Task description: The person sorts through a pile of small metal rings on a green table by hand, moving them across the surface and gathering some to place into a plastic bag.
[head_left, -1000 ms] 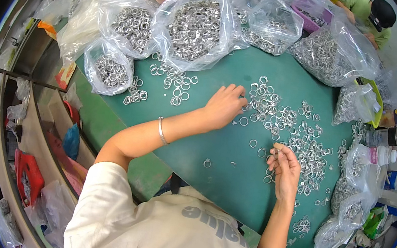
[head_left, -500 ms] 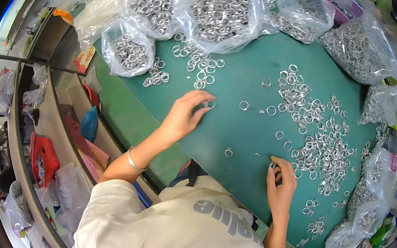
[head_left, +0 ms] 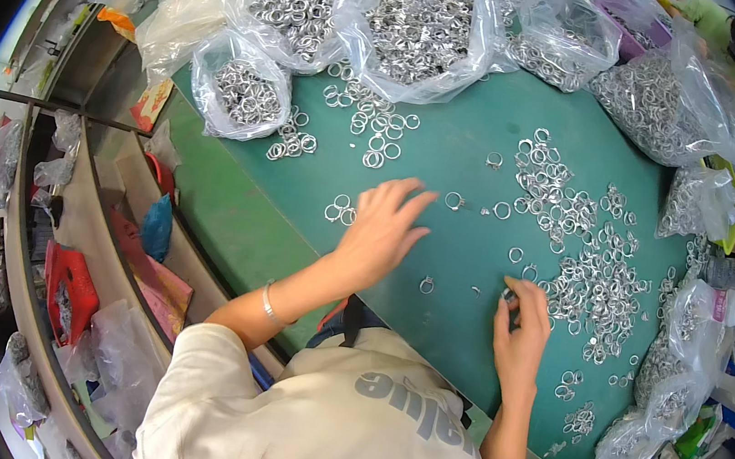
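Left hand (head_left: pixel 382 236): raised over the green tabletop (head_left: pixel 467 237), fingers spread, thumb standing clear of the forefinger. Three or so loose rings (head_left: pixel 340 209) lie just beside it, to its left, partly covered by the knuckles. Right hand (head_left: pixel 522 327): thumb and fingers drawn together, pinching a small silvery piece (head_left: pixel 508 294) at the tips; half hidden, exact form cannot be told. Main ring heap (head_left: pixel 599 290) spreads close to the right of this pinch, with a second cluster (head_left: pixel 542 187) beyond it, farther from the body. Between the two hands, nearer the left, one stone-set ring (head_left: pixel 427 285) lies singly; another single ring (head_left: pixel 454 201) sits just off the left fingertips, to their right. Small pile (head_left: pixel 580 421) nearer the body than the right grip and to its right. Past the left hand, away from the body: a scatter of plain bands (head_left: pixel 387 125), then a big clear bag (head_left: pixel 352 21) full of rings; a smaller clear bag (head_left: pixel 205 81), also ring-filled, farther left. Thin bangle (head_left: pixel 268 303) on the left wrist.
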### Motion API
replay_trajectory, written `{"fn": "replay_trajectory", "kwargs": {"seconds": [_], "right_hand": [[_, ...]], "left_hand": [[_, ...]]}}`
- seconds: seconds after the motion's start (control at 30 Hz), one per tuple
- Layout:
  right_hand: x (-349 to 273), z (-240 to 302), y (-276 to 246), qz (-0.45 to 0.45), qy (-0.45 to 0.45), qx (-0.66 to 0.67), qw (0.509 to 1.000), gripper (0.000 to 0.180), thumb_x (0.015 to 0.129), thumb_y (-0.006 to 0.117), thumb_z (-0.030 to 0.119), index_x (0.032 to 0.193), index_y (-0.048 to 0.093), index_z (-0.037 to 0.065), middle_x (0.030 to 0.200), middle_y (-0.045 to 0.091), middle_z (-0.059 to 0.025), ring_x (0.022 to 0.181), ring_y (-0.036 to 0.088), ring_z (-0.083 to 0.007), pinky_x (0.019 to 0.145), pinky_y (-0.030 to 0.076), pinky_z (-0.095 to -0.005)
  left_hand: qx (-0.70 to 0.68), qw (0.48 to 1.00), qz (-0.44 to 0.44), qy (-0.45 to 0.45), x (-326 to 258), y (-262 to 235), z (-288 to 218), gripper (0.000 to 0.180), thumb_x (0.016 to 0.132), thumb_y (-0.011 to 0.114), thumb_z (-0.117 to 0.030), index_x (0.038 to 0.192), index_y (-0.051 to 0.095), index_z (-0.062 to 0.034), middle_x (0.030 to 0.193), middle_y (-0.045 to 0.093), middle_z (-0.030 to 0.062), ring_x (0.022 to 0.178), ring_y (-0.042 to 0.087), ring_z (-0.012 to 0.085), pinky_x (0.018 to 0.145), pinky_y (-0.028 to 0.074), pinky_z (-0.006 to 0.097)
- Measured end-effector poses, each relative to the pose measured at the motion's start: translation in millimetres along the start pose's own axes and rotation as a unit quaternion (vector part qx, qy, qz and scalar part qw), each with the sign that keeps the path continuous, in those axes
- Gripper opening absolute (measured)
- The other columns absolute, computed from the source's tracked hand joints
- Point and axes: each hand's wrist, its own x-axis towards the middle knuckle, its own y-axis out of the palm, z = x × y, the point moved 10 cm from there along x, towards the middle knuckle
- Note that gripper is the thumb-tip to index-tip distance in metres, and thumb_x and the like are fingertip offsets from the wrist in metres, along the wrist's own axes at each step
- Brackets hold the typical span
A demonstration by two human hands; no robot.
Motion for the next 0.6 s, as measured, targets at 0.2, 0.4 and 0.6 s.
{"fn": "replay_trajectory", "kwargs": {"seconds": [0.2,0.4,0.6], "right_hand": [[3,-15,-25,-0.028,0.047,-0.018,0.998,0.028,0.081,0.058,-0.006,0.108,0.062,0.001,0.101,0.060,-0.0129,0.066,0.054,-0.0178,0.060,0.046,-0.0291],[-41,-46,-59,-0.118,0.067,-0.116,0.984,0.027,0.081,0.057,-0.007,0.107,0.062,0.001,0.099,0.060,-0.0091,0.068,0.052,-0.0141,0.058,0.041,-0.0261],[-61,-82,-25,-0.113,0.239,0.403,0.876,0.021,0.096,0.047,0.009,0.111,0.059,0.000,0.098,0.059,-0.0066,0.075,0.054,-0.0100,0.059,0.039,-0.0216]], "left_hand": [[-0.049,0.996,0.067,0.024,34,47,-2,0.030,0.081,0.065,-0.002,0.110,0.058,-0.0026,0.105,0.051,0.0136,0.100,0.052,0.0322,0.084,0.044,0.039],[-0.118,0.987,0.094,0.050,8,43,-34,0.030,0.080,0.065,0.000,0.109,0.057,-0.0011,0.109,0.052,0.0147,0.093,0.053,0.0330,0.081,0.046,0.039],[-0.029,0.989,0.128,0.067,-36,38,-48,0.052,0.076,0.071,-0.005,0.125,0.053,-0.0042,0.122,0.044,0.0143,0.094,0.050,0.0286,0.080,0.045,0.037]]}}
